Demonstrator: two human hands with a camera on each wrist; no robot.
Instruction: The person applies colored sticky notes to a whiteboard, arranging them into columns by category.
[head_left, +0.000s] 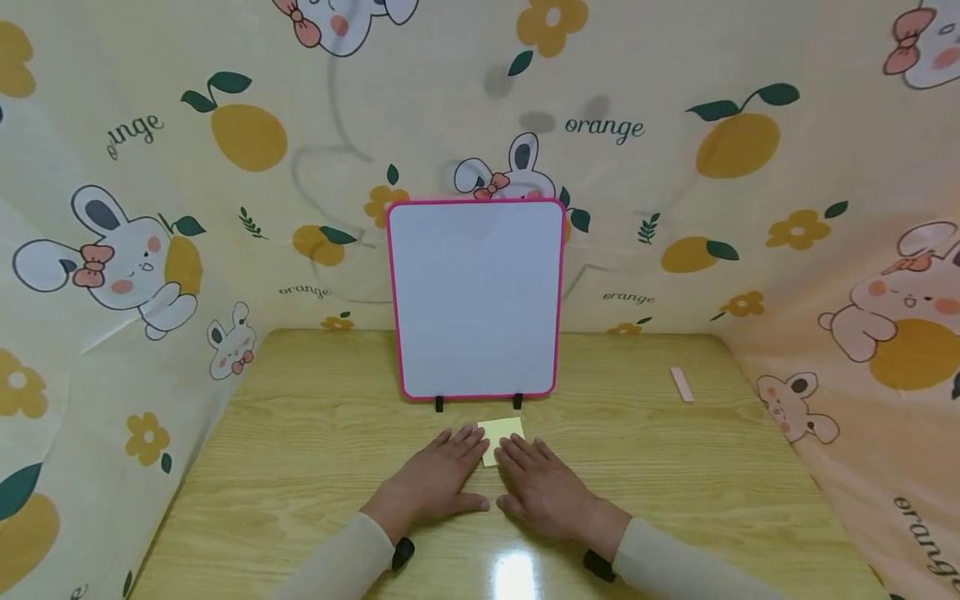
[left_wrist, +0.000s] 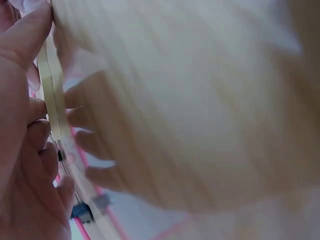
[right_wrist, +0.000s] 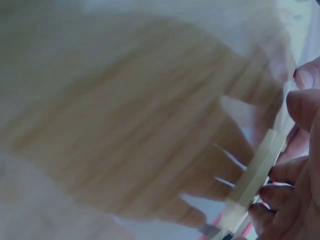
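Observation:
A small yellow sticky note pad [head_left: 501, 431] lies flat on the wooden table. On its left side rests my left hand [head_left: 437, 477], palm down, with the fingertips at the pad's edge. My right hand [head_left: 549, 490] mirrors it on the other side, fingers extended over the pad's lower right part. Both thumbs point inward below the pad, a small gap between them. In the left wrist view the pad [left_wrist: 52, 95] appears edge-on beside the fingers. Fingertips also touch the pad's edge [right_wrist: 255, 170] in the right wrist view.
Behind the pad a whiteboard [head_left: 477, 300] with a pink frame stands upright on black feet [head_left: 439, 404]. A pale pink strip [head_left: 682, 384] lies at the table's right. Patterned cloth [head_left: 630, 192] encloses the back and sides. The glossy wooden tabletop [head_left: 300, 417] mirrors the hands.

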